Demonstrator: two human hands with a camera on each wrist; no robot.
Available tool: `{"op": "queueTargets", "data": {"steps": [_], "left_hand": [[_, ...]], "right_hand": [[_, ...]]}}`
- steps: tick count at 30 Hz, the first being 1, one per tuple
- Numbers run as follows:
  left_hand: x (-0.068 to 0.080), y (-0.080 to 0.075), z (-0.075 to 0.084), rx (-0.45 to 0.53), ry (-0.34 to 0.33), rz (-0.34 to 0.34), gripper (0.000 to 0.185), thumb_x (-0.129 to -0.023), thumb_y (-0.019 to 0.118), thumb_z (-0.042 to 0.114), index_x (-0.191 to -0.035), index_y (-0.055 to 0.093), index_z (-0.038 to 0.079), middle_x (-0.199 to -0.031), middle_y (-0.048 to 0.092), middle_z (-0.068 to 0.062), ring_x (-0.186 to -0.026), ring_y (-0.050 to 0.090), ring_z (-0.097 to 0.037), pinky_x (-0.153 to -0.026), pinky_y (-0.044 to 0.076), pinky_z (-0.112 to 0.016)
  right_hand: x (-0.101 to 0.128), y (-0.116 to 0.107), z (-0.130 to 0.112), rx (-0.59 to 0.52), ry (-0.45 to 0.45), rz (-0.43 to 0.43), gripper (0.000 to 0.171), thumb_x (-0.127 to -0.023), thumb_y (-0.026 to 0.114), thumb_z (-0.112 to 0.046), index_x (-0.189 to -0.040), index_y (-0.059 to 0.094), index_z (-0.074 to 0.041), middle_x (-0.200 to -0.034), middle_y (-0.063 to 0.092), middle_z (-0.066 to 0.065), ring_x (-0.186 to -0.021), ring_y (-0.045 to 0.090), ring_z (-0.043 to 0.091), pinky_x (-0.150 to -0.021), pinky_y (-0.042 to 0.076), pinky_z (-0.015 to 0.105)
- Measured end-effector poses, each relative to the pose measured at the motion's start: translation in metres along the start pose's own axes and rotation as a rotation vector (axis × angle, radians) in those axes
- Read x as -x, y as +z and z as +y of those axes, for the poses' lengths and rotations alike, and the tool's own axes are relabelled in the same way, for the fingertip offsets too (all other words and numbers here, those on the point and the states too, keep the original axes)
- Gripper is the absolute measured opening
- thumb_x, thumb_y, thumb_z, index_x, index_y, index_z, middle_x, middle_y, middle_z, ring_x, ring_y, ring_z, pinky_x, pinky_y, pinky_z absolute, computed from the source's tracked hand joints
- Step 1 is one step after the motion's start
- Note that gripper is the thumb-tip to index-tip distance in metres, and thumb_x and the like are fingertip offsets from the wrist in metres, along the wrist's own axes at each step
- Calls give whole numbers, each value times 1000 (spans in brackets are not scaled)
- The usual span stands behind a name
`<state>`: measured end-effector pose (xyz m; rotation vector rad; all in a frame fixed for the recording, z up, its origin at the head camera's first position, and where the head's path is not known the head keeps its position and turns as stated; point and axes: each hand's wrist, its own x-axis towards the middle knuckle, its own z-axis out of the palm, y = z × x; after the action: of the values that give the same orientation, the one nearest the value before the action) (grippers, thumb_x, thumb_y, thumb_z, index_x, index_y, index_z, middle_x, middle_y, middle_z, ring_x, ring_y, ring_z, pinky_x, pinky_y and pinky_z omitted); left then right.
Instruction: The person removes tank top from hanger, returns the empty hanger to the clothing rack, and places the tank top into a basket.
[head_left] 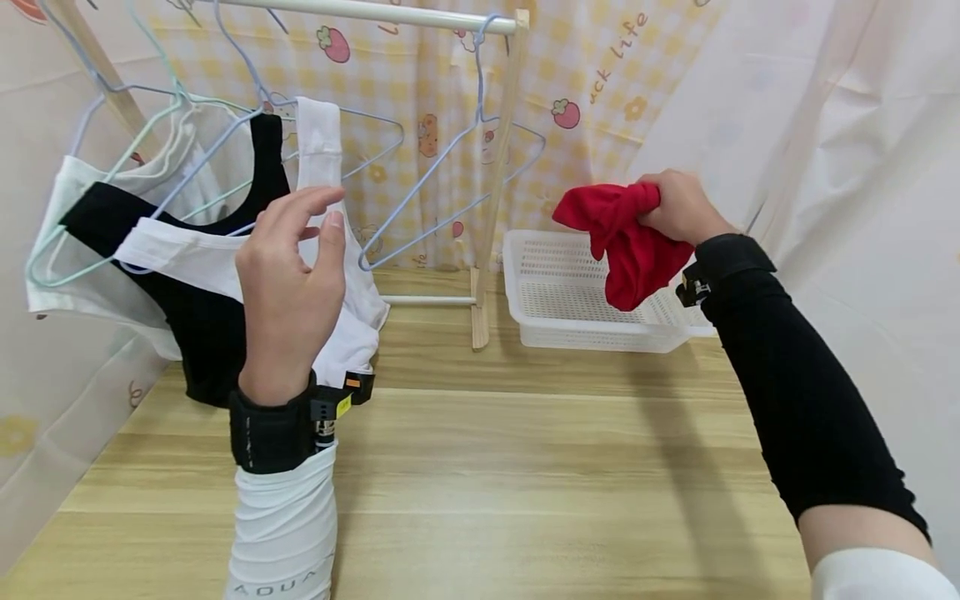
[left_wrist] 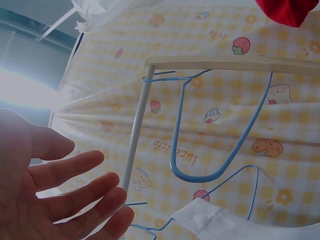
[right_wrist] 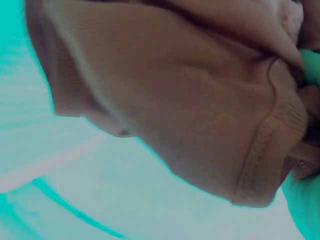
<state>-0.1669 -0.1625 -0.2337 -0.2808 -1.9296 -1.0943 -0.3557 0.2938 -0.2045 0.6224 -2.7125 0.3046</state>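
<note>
My right hand (head_left: 684,204) grips a bunched red garment (head_left: 637,242), which hangs over the white plastic basket (head_left: 600,337). In the right wrist view the garment (right_wrist: 175,100) fills much of the picture, its stitched hem showing and its colours distorted. My left hand (head_left: 292,279) is raised with loosely bent fingers and holds nothing. It overlaps a white and black tank top (head_left: 202,325) on a hanger in the head view. To its right, a bare blue hanger (head_left: 423,179) hangs at the end of the rack's rail (head_left: 375,10).
Beyond the white and black top hangs another white garment (head_left: 45,283) on the left of the rack. A wooden upright (head_left: 495,175) ends the rack beside the basket. Everything stands on a wood-grain table (head_left: 525,483), with a checked curtain (head_left: 420,75) behind.
</note>
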Motion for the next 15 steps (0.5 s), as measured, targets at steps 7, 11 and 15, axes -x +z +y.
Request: {"op": "queueTargets", "data": {"steps": [7,11,15], "left_hand": [[1,1,2,-1,-6,-21,30,-109,58,9,-132,74,-2,-135,73,-17,-131,64,-27,-105,56,-50],[1,2,3,6,-6,-30,30,-109,58,9,-132,74,-3,-135,72,-18,-131,64,-28,-105,56,-51],[2,2,3,4,-9,-32,30,-109,58,9,-132,74,-3,-135,72,-18,-131,64,-28,-105,56,-51]], "right_hand": [[18,39,36,7,181,-190,29,-91,70,-3,-116,65,12,-113,68,39,-105,62,55,-99,51,66],[28,56,47,-8,303,-391,42,-94,73,-13,-125,61,13,-121,65,38,-109,59,51,-102,50,63],[35,67,54,-74,386,-624,73,-98,71,-26,-153,43,12,-149,47,41,-134,48,56,-117,42,67]]}}
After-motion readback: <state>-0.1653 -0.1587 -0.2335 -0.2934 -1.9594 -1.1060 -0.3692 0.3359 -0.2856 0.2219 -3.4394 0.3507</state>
